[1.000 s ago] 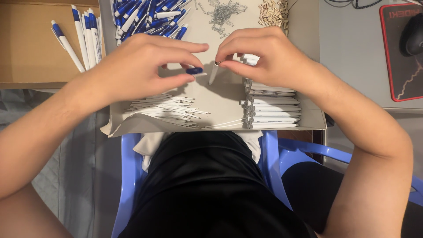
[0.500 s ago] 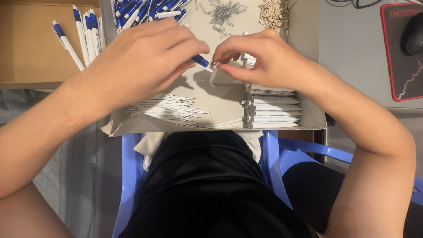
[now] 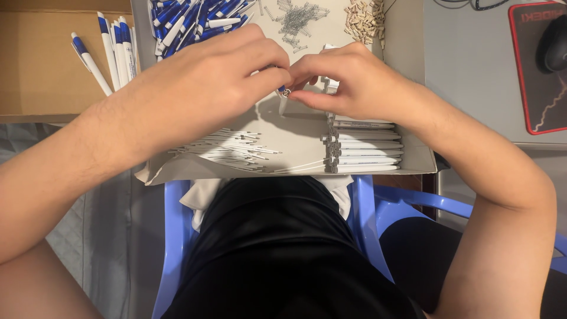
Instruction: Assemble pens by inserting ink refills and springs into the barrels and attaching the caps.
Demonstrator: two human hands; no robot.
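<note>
Blue-tipped white plastic pen part (image 3: 284, 94) | pinched between left hand (image 3: 207, 77) and right hand (image 3: 354, 82) fingertips | risk: small piece likely slips, dropping into cardboard tray (image 3: 407, 53).

The pens (image 3: 183, 18) heaped in the tray were blue and white, and the loose ones (image 3: 112, 50) on the tan cardboard (image 3: 41, 59) matched. White barrels (image 3: 366, 150) lay stacked. The chair (image 3: 177, 236) was pale blue, the shorts (image 3: 283, 254) black, the mouse mat (image 3: 540, 100) black edged red.

Bare tray floor (image 3: 295, 139) between refill pile (image 3: 227, 150) and stacked barrels (image 3: 366, 150) leaves passage.
</note>
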